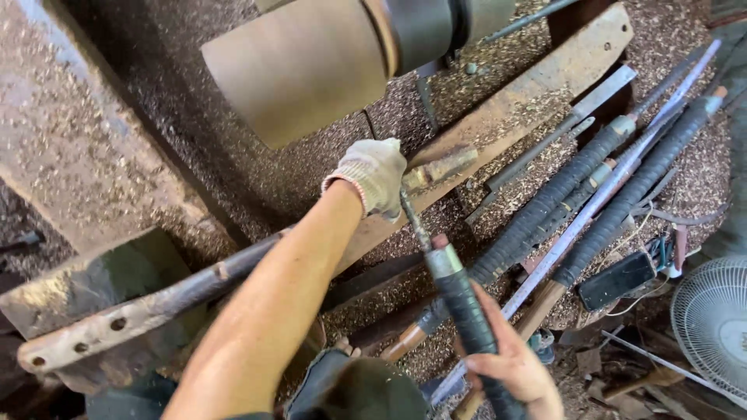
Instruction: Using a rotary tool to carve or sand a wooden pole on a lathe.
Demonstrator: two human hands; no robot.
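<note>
Nearest the camera, the bare right hand [513, 369] wraps fully around the black-taped handle of a long turning chisel [459, 299], which slants up and left from the near right. Its handle is wound in dark tape, capped by a pale metal collar, and a thin steel shaft runs on to the far end, where the tip disappears behind the gloved left hand [373, 177].

Largest in the scene is the wooden workpiece [299, 66], a smooth tan cone held in a dark chuck at the far top. Just below it a plank tool rest [513, 101] runs diagonally, dusted with sawdust; the left hand, in a white knit glove, is closed over the chisel shaft there and touches the plank's near edge. Open room lies between cone and plank, a sawdust-covered gap.

At right, several spare taped chisels [607, 183] lie side by side, well apart from the hands. A rusty drilled metal bar [132, 311] crosses the near left. A white fan [712, 327] sits at the near right edge, beside a dark phone [616, 280].
</note>
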